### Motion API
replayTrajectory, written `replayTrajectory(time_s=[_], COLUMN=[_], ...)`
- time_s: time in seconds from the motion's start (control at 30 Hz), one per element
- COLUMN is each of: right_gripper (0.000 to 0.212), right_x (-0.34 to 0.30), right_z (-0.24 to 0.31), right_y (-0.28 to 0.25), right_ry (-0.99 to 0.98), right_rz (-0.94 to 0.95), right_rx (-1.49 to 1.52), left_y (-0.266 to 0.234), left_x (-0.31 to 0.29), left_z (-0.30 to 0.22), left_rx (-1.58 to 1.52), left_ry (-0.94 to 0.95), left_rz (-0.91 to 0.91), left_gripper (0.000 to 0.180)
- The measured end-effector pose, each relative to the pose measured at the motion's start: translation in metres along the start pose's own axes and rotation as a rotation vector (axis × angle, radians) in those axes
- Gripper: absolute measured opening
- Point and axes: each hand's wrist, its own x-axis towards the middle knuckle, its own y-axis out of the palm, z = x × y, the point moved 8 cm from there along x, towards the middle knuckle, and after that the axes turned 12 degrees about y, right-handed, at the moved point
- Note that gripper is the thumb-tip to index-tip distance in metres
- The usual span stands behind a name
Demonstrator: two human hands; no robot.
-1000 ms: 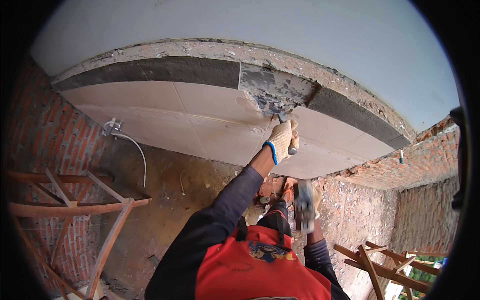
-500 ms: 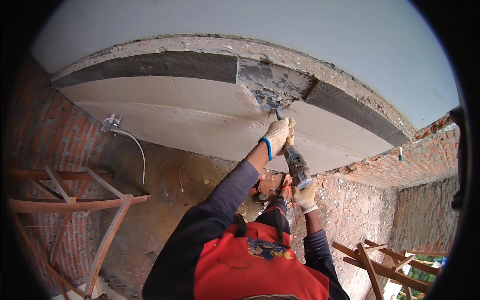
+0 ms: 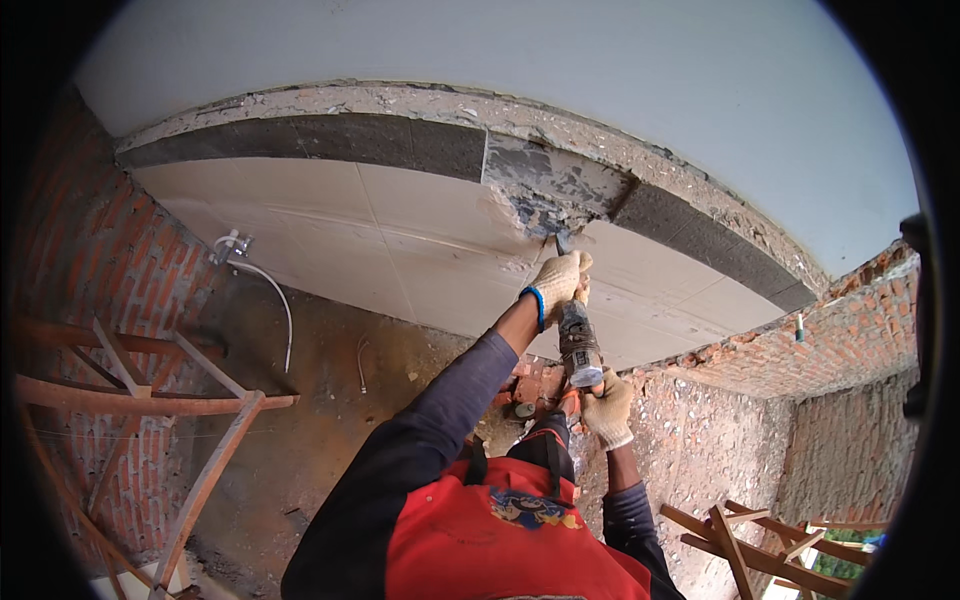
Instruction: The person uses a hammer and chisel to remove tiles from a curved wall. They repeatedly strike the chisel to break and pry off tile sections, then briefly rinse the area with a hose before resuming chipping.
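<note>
My gloved left hand [image 3: 558,282] is closed round the front end of a grey, dusty demolition hammer [image 3: 580,345]. At the rear of the tool, my gloved right hand [image 3: 611,412] is wrapped round its handle, which the glove mostly hides. A flat chisel bit [image 3: 562,243] points away from me, its tip at the broken edge of the pale wall tiles [image 3: 440,265]. Around the tip, a rough patch of bare mortar [image 3: 545,215] shows, below a gap in the dark grey tile band [image 3: 360,140].
Wooden trestles stand at the left [image 3: 140,405] and lower right [image 3: 745,540]. A tap with a white hose [image 3: 285,300] hangs from the tiled wall. Broken bricks [image 3: 530,388] lie near my feet. Bare brick walls [image 3: 110,270] flank the space.
The hammer's rear end and my right hand have shifted down and slightly left, so the tool stands more upright in view. Both hands keep their hold. The whole view has moved slightly.
</note>
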Motion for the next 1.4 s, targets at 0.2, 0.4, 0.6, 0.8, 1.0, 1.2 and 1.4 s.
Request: replayTrajectory(time_s=[0.2, 0.4, 0.6, 0.8, 1.0, 1.2, 1.4], right_gripper=[0.017, 0.021, 0.023, 0.006, 0.022, 0.015, 0.010], right_x=[-0.020, 0.005, -0.034, 0.004, -0.030, -0.002, -0.003], right_z=[0.021, -0.009, 0.048, 0.005, 0.021, 0.020, -0.040], right_y=[-0.015, -0.002, -0.031, -0.008, -0.015, -0.015, -0.016], right_ry=[-0.323, 0.079, -0.367, 0.029, -0.148, -0.396, 0.074], right_rz=[-0.005, -0.001, -0.102, -0.059, 0.033, -0.150, -0.034], right_rx=[-0.089, -0.238, -0.204, -0.246, 0.053, -0.208, 0.093], left_y=[0.002, -0.004, 0.009, 0.001, 0.012, 0.006, 0.006], left_x=[-0.008, -0.002, -0.006, -0.004, -0.002, -0.003, -0.006], left_z=[-0.001, -0.012, -0.007, -0.006, -0.005, -0.005, -0.003], left_rx=[-0.051, 0.000, -0.131, -0.011, -0.107, -0.062, -0.148], left_ry=[-0.050, 0.031, -0.056, -0.015, -0.012, -0.025, -0.086], left_rz=[0.034, -0.033, 0.059, -0.046, 0.059, 0.021, 0.017], left_gripper=[0.016, 0.018, 0.024, 0.014, 0.013, 0.016, 0.021])
